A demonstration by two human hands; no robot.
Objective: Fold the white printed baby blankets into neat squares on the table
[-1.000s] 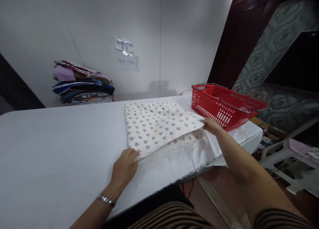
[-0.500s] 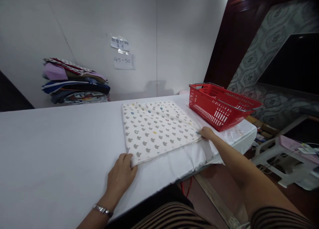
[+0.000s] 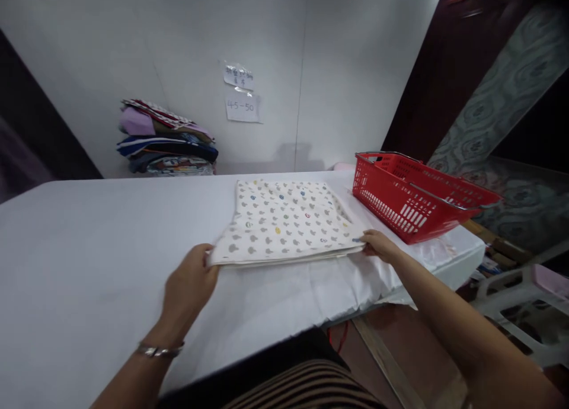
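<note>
A folded white cloth (image 3: 284, 219) printed with small grey shapes and a few coloured ones lies on the white-covered table (image 3: 111, 237). Its front left corner is pinched in my left hand (image 3: 191, 278), which lifts that edge slightly off the surface. At the front right corner my right hand (image 3: 377, 245) grips the layered edge between thumb and fingers. The cloth's near edge is stretched between both hands, and its far part rests flat. My left wrist wears a metal bracelet or watch (image 3: 160, 351).
A red plastic basket (image 3: 418, 198) with metal handles stands at the table's right end. Folded clothes (image 3: 166, 139) are piled at the back left against the wall. Paper signs (image 3: 242, 106) are taped to the wall. A white stool (image 3: 524, 302) stands off the table to the right.
My left hand has taken hold of the front left corner and pulled it left and up from the table. My right hand stays at its corner. The view has turned slightly left.
</note>
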